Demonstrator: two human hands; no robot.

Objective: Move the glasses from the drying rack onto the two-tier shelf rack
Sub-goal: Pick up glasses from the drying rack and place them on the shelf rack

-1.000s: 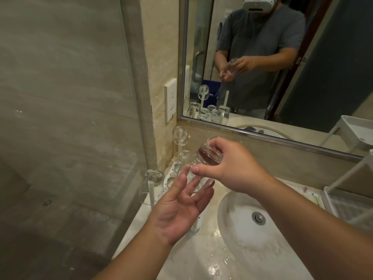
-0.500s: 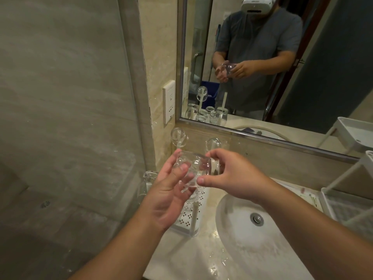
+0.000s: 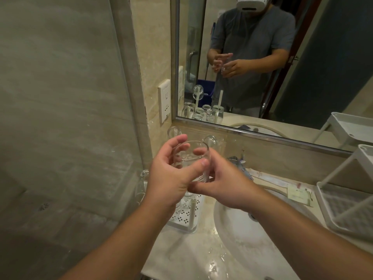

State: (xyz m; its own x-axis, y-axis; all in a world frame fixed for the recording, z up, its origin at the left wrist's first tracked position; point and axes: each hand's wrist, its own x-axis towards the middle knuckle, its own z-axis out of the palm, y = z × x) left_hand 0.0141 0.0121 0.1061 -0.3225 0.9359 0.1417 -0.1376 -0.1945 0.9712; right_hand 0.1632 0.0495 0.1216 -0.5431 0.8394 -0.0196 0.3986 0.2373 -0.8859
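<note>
I saw clear glass upright, mouth up, held above drying rack. Left hand cupped its side, thumb across front; right hand gripped lower part. Two-tier shelf rack stood well apart, beyond sink.

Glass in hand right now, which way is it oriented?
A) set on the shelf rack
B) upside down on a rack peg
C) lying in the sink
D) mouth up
D: the glass is held between the left hand and right hand, open rim on top.
</note>
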